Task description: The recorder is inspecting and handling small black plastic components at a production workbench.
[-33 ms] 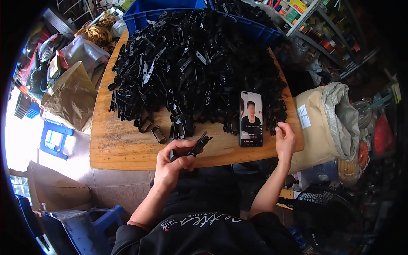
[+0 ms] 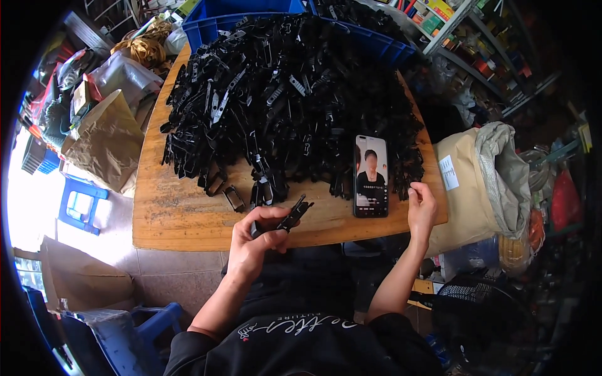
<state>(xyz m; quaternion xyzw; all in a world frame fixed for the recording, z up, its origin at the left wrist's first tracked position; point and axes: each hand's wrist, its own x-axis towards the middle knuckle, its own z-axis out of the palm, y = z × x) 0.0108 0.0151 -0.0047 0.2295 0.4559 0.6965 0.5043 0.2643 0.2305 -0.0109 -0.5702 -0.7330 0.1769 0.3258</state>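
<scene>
My left hand [image 2: 256, 241] is closed around a black plastic part [image 2: 293, 216] above the table's near edge. The part is narrow and tilted, with its far end sticking out past my thumb and index finger. My right hand [image 2: 422, 203] rests at the right of the table with its fingers curled in; what they hold, if anything, is hidden. Beside it lies a phone [image 2: 371, 178], face up, its lit screen showing a person in a dark top. A large heap of black plastic parts [image 2: 282, 94] covers most of the table, and one loose frame-like part [image 2: 234, 198] lies in front.
The wooden table [image 2: 182, 219] has a curved near edge. Blue bins [image 2: 210, 28] stand behind the heap. A large open sack [image 2: 470, 182] is at the right, above a black mesh-covered thing [image 2: 483, 294]. Paper bags [image 2: 103, 147] and blue stools [image 2: 81, 203] stand at the left.
</scene>
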